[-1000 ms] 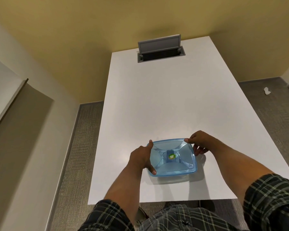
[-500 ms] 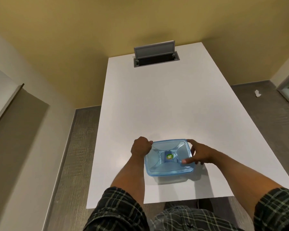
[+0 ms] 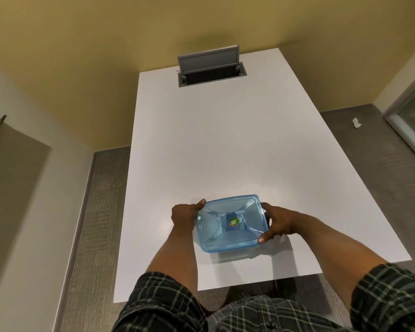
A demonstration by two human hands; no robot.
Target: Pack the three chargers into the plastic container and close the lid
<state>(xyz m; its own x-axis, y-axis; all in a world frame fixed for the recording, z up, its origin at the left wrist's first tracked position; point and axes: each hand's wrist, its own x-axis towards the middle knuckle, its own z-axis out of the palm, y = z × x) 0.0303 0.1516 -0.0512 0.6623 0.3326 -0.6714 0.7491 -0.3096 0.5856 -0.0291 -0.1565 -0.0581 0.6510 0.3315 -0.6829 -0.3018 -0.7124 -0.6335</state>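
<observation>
A translucent blue plastic container (image 3: 230, 222) with its lid on sits near the front edge of the white table (image 3: 225, 140). A small green and yellow sticker (image 3: 233, 221) marks the lid's centre. My left hand (image 3: 185, 215) grips the container's left side, thumb on the far left corner. My right hand (image 3: 277, 224) grips the right side, thumb pressed on the near right corner of the lid. The chargers are not visible; the tinted lid hides whatever is inside.
A grey cable hatch (image 3: 211, 68) stands with its flap raised at the table's far end. Grey carpet surrounds the table, with a scrap of white paper (image 3: 356, 122) on the floor to the right. A glass door frame (image 3: 410, 116) is at far right.
Both hands have shifted along the lid's edges: the left from the near corner to the far left corner, the right from the far corner down to the near right corner. The container stays put.
</observation>
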